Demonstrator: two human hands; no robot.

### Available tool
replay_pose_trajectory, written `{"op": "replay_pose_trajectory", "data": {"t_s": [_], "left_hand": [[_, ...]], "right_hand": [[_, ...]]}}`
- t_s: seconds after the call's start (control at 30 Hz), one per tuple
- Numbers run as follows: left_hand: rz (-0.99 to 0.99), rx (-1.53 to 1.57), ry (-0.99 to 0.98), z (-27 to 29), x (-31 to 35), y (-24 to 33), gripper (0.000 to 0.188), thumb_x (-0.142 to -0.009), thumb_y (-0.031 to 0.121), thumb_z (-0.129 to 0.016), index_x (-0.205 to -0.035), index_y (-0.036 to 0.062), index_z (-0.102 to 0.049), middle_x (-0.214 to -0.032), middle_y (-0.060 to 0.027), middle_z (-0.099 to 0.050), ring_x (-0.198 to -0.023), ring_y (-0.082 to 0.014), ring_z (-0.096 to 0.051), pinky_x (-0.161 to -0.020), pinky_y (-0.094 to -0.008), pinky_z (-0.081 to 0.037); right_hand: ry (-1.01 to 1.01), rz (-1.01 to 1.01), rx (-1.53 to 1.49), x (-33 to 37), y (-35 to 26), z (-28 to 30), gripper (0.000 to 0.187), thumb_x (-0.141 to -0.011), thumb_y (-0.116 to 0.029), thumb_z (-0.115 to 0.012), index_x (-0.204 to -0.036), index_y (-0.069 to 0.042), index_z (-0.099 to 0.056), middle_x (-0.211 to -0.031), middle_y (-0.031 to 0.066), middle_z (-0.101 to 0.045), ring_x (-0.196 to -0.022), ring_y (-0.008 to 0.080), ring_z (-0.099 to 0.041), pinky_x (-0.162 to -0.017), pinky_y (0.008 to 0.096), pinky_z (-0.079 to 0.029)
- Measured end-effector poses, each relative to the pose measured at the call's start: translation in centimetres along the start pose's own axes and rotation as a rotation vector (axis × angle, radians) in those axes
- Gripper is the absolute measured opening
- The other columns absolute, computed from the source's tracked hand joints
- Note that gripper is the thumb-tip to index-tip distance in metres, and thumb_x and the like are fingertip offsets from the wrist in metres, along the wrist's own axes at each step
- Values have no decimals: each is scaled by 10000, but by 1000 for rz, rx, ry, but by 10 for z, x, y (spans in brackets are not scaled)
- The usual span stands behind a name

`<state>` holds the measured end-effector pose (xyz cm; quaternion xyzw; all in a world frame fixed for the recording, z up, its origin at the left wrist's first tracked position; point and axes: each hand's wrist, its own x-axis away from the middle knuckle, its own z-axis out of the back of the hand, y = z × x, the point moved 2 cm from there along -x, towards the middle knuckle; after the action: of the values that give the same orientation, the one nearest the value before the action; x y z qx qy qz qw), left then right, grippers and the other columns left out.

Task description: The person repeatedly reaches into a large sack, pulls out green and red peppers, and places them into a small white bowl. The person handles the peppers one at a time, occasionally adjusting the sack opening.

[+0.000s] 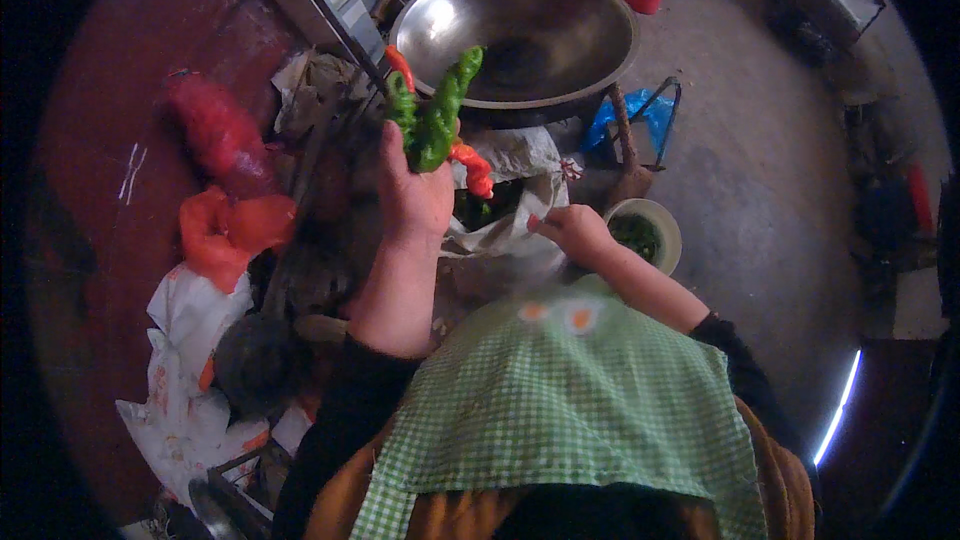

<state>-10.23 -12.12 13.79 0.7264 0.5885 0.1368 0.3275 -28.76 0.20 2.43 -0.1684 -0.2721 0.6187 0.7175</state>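
Observation:
Raised in front of me, my left hand is closed around several peppers. A long wrinkled green pepper stands up out of it, with another green one beside it. A red pepper shows behind them, and an orange-red pepper hangs past the hand's right side. Below sits a white woven sack, its mouth spread, with dark green peppers inside. My right hand is pinched closed at the sack's right rim. A small red spot shows at its fingertips; what they grip is unclear.
A large metal wok stands beyond the sack. To my right is a pale bucket holding chopped greens. A rusty-headed tool and blue plastic bag lie nearby. Plastic bags clutter the left side.

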Motion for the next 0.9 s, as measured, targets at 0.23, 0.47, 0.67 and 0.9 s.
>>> {"op": "replay_pose_trajectory", "data": {"t_s": [0.23,0.47,0.67,0.9], "left_hand": [[97,-650,-35,6,10,-4,433,-945,381,-544,-1213,41,-579,-1113,-48,-618,-1012,-173,-571,-943,-322,-410],[135,-823,-291,-7,26,-17,320,-933,243,-602,-1159,18,-600,-1089,-37,-603,-993,-120,-552,-888,-272,-432],[254,-780,-551,-7,23,-14,375,-896,286,-644,-1125,-9,-610,-1184,-78,-537,-1047,-148,-531,-918,-292,-420],[418,-761,-561,-7,37,-39,504,-825,313,-718,-1143,-47,-566,-1169,-105,-516,-1081,-195,-516,-952,-308,-401]], "right_hand": [[242,203,-118,3,-51,64,180,-834,-230,-672,-864,-53,-686,-846,141,-657,-770,315,-633,-685,402,-496],[650,677,53,-3,-103,140,213,-798,-204,-695,-889,-44,-589,-827,133,-589,-762,337,-596,-673,398,-483],[101,499,-433,-12,-83,127,256,-920,-238,-595,-888,10,-540,-751,192,-565,-672,319,-537,-670,385,-460],[-103,235,-894,11,-43,100,275,-969,-277,-567,-915,-8,-578,-764,-15,-523,-750,82,-469,-675,271,-413]]}}
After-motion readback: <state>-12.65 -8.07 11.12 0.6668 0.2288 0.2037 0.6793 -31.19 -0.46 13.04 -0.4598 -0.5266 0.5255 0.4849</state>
